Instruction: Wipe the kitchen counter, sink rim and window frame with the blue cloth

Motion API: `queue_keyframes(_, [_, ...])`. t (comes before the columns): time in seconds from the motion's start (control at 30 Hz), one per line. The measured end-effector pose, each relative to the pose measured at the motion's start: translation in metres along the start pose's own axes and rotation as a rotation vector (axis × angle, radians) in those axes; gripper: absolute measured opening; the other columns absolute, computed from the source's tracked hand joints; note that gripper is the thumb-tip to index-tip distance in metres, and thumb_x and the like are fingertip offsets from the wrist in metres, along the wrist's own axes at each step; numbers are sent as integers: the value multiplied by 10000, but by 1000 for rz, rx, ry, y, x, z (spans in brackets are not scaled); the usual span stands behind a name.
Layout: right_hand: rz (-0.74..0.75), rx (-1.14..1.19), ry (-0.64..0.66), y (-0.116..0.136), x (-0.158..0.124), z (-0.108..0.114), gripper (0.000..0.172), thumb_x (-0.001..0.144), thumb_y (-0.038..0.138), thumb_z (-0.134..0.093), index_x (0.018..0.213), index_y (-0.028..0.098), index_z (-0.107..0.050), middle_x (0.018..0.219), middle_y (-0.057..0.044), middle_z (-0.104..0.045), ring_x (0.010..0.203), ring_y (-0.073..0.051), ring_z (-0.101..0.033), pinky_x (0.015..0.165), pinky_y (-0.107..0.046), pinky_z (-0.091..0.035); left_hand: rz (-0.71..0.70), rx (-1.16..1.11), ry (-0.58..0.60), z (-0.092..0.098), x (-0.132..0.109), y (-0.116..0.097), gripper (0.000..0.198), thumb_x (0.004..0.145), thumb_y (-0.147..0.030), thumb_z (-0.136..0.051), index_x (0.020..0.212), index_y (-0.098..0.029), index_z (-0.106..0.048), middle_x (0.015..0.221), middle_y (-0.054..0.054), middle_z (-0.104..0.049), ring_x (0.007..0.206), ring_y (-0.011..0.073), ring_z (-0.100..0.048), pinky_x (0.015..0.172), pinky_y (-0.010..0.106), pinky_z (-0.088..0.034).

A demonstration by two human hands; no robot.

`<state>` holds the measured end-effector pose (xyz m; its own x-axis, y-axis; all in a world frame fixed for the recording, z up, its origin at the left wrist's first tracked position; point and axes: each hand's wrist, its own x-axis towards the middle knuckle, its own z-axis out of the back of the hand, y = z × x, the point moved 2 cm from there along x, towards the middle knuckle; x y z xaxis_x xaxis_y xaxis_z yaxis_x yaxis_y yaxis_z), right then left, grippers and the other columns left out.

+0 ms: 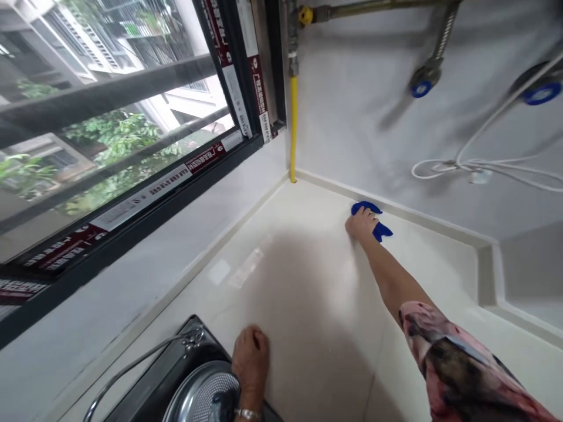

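Note:
My right hand point(362, 224) is stretched far out over the white countertop point(303, 293), its fingers closed over a blue cloth point(382, 231). Parts of the cloth stick out on both sides of the fingers, and it lies against the counter close to the back upstand. Nearer to me, my left hand point(251, 355) rests as a loose fist on the counter beside the black sink point(193, 346); nothing shows in its curled fingers. A metal strainer bowl point(202, 390) stands at the sink, partly hidden by my left wrist.
A curved metal faucet point(132, 366) rises at the sink's left. The dark window frame point(145, 217) runs along the left wall. In the far corner a yellow pipe point(294, 129) meets the counter. Blue-ringed valves point(421, 88) and a bundled white cable point(457, 166) hang on the wall.

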<state>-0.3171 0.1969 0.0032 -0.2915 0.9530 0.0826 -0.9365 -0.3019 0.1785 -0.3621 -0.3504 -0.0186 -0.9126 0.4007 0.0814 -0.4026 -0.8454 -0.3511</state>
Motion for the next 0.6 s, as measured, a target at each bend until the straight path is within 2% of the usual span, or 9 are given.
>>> queue_keyframes(0.1, [96,-7,-8,35,18,-12,671,1014,285,-431,1622,1,-418,1542,-346,-476,1379,-476,-453,1105,-648,-366,-36,2,-20,1,-2,2,271,1012,-292,-413,872,-240,-639,807,63,-673,815,244,-655,799,365,-465])
queue_keyframes(0.37, [392,64,41,153,53,-39,656,1033,306,-437,1646,70,-427,1640,-278,-433,1385,-441,-423,1112,-589,-348,-196,6,-188,16,-5,-8,243,1034,-227,-440,838,-244,-581,725,-13,-588,687,186,-604,702,323,-425])
queue_keyframes(0.47, [450,102,47,182,70,-50,641,1030,304,-444,1634,88,-448,1645,-262,-435,1383,-440,-422,1101,-589,-359,-201,-19,-210,16,-8,-7,215,1041,-205,-451,877,-239,-585,753,-21,-594,693,167,-605,710,299,-444])
queue_keyframes(0.6, [495,136,50,208,93,-61,577,1040,307,-437,1586,134,-507,1620,-227,-464,1366,-434,-429,1099,-602,-363,-162,-70,-213,13,-13,-5,190,1046,-177,-460,925,-237,-594,807,-14,-620,704,156,-598,726,281,-463])
